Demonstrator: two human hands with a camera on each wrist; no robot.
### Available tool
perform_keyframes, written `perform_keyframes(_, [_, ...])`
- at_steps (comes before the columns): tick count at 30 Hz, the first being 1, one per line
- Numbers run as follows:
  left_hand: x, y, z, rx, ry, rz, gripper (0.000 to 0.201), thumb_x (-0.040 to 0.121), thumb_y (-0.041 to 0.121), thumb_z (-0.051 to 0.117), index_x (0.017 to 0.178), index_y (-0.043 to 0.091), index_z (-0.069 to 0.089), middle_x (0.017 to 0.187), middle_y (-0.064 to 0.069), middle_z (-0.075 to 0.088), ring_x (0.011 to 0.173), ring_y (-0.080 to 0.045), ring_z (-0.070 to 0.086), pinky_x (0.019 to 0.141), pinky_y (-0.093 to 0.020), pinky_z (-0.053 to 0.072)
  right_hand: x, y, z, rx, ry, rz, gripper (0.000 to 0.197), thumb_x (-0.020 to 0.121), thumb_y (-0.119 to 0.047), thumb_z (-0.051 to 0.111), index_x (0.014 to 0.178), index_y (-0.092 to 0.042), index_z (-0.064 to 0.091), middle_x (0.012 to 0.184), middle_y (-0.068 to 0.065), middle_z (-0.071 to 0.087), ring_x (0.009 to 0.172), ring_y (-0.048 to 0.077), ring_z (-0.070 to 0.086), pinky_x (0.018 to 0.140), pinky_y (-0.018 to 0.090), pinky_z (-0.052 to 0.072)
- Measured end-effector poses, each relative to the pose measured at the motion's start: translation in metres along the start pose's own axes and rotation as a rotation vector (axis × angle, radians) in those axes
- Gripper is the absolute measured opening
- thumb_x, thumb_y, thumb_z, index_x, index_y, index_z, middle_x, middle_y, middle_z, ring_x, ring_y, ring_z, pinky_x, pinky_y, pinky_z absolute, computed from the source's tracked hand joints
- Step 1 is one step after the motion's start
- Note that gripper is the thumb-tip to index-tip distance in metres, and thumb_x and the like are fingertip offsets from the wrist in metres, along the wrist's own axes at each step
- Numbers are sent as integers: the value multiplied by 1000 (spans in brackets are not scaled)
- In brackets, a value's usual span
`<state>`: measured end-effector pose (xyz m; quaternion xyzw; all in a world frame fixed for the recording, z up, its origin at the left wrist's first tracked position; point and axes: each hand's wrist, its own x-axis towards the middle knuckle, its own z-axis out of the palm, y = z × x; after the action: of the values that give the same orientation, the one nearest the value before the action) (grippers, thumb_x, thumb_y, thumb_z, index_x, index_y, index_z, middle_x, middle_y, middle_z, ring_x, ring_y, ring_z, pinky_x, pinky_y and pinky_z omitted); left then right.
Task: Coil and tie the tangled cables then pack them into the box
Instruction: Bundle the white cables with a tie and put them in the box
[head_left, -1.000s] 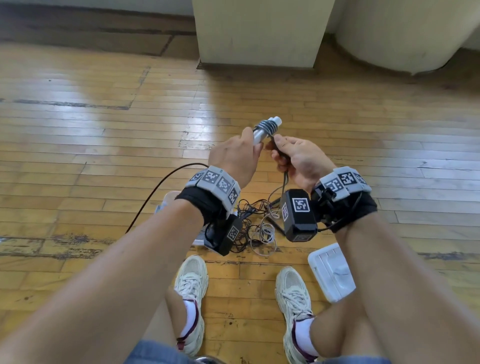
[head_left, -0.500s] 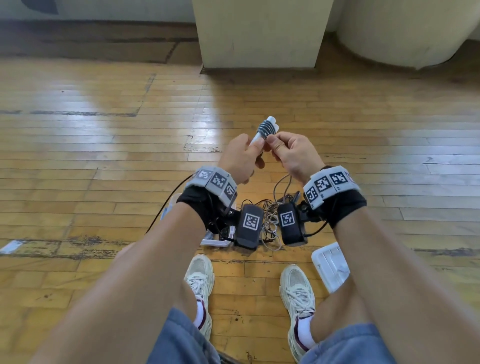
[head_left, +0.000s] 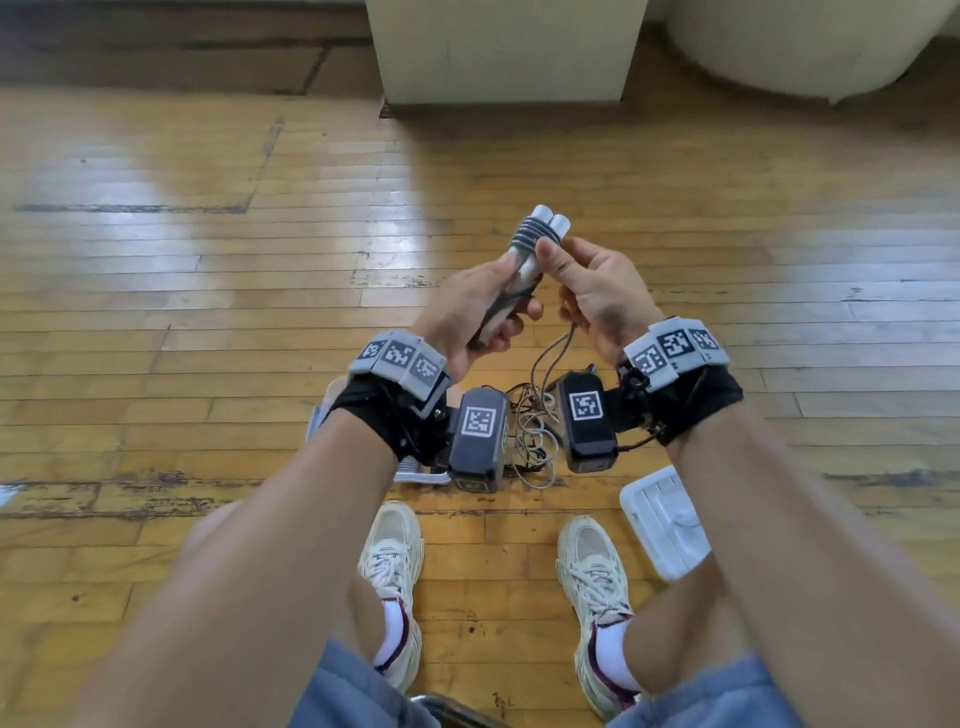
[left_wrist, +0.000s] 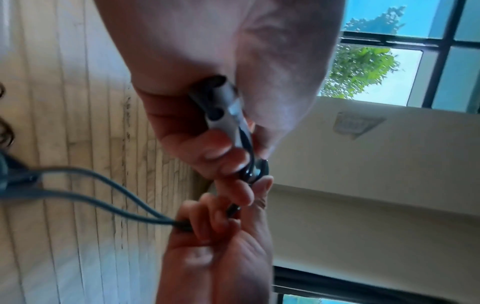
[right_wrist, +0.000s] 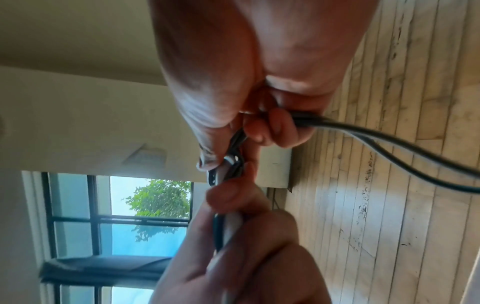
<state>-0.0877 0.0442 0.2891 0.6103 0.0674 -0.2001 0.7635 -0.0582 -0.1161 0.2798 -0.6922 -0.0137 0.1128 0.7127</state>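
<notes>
A pair of white handles (head_left: 524, 260) is being held upright above the wooden floor (head_left: 208, 312), a dark cord (head_left: 527, 236) winding around them near the top, its slack hanging toward the tangled cables (head_left: 530, 436) lying below.

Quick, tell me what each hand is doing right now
Left hand: grips the white handles.
Right hand: holds the dark cable.

Open wooden floor (head_left: 182, 291) lies all round; the cable tangle (head_left: 530, 436) and white lid (head_left: 665, 519) crowd the feet.
</notes>
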Motion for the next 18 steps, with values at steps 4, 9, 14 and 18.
perform_keyframes(4, [15, -1, -1, 136, 111, 21, 40, 104, 39, 47, 120, 5, 61, 81, -6, 67, 53, -12, 49, 44, -23, 38, 12, 3, 3, -94, 125, -3, 26, 97, -29, 65, 111, -8, 72, 56, -17, 63, 43, 1, 42, 47, 16, 34])
perform_keyframes(9, [21, -12, 2, 977, 309, 290, 44, 90, 35, 71, 123, 19, 48, 99, 4, 63, 74, -16, 58, 65, -33, 49, 22, 9, 9, -123, 263, 5, 24, 94, -26, 69, 106, -6, 75, 66, -11, 68, 40, -5, 50, 47, 12, 37])
perform_keyframes(14, [22, -19, 4, 1356, 467, 427, 36, 94, 28, 61, 125, 20, 44, 96, 2, 64, 69, -18, 51, 58, -30, 39, 28, 18, 14, -265, 315, 6, 27, 91, -39, 70, 96, -15, 78, 61, -10, 63, 39, -1, 44, 48, 21, 34])
perform_keyframes(18, [18, -20, 2, 1493, 508, 403, 31, 100, 28, 52, 129, 24, 42, 100, 0, 59, 68, -22, 53, 57, -32, 36, 26, 18, 15, -332, 224, 4, 28, 92, -40, 68, 91, -14, 78, 81, 2, 76, 79, 24, 72, 75, 46, 58])
